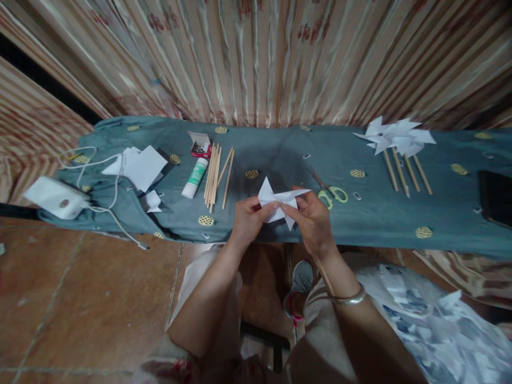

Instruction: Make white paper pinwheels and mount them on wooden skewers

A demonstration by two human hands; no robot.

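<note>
Between my two hands is a white paper pinwheel (276,200), its pointed blades spread and its centre under my thumbs. My left hand (251,217) pinches it from the left side. From the right, my right hand (314,216) grips it, the thumb at the middle where a small shiny spot shows, too small to make out. Just beyond my right hand lie scissors (334,192) with light green handles. Left of my hands are several wooden sticks (214,178), a glue stick (195,178) and a small open red box (200,145) of metal bits.
Finished pinwheels (400,136) on sticks lie at the right, near a dark phone-like object (496,197). White paper pieces (146,165) and a white power adapter (58,197) with cables occupy the left. A bag of paper scraps (440,325) stands at lower right. A curtain (256,64) hangs behind.
</note>
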